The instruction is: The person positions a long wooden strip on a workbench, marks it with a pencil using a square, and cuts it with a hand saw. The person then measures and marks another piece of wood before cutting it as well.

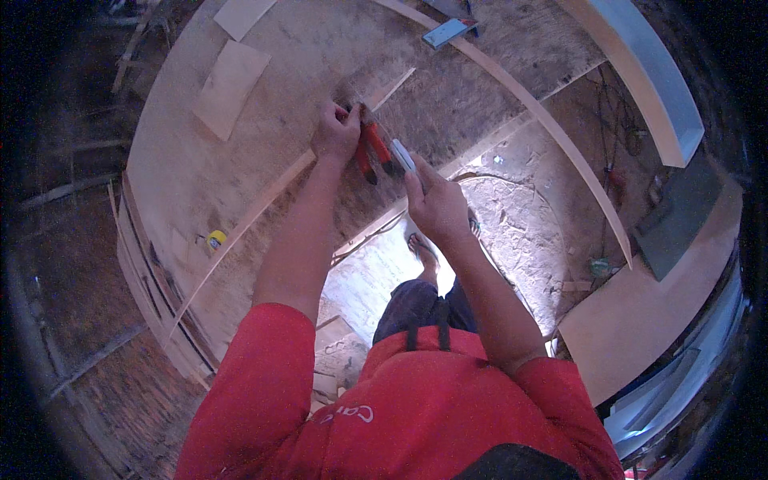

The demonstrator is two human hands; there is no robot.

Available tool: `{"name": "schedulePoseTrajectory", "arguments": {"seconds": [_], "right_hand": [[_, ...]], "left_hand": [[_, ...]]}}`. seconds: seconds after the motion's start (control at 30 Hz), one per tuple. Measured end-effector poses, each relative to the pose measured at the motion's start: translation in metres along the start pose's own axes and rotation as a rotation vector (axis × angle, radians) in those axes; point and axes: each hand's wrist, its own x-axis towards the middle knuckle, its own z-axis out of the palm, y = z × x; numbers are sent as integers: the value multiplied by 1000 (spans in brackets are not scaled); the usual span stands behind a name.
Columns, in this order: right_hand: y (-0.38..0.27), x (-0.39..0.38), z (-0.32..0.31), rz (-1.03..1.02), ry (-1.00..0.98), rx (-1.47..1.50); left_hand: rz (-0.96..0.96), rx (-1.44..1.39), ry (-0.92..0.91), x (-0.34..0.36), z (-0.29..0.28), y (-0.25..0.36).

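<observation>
My left hand [336, 134] is closed on a long, thin wooden strip [268, 196], which comes out on both sides of it. A pair of red-handled pliers [374, 144] lies right beside those fingers, with its handles toward me. My right hand [438, 204] grips a slim white-handled tool [403, 155], whose tip points up toward the left fingertips. Its exact kind is too small to make out. Where the tool's tip and the left fingers come close together, detail is blurred. Beneath them is a worn wooden worktop [308, 80].
A second curved strip [552, 124] crosses on the right, with a pale blue flat box [445, 33] by its far end. Farther right stands a thick curved panel [656, 88]. At left are a yellow tape measure [216, 239] and loose board pieces [232, 90]. Cords [610, 152] hang at right.
</observation>
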Motion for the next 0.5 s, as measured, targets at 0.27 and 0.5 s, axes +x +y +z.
{"name": "schedulePoseTrajectory", "arguments": {"seconds": [0.27, 0.5], "right_hand": [[28, -58, -27, 49, -50, 33], [-7, 4, -9, 62, -69, 10]], "left_hand": [[-21, -40, -22, -3, 0, 1], [32, -10, 19, 7, 8, -15]]}}
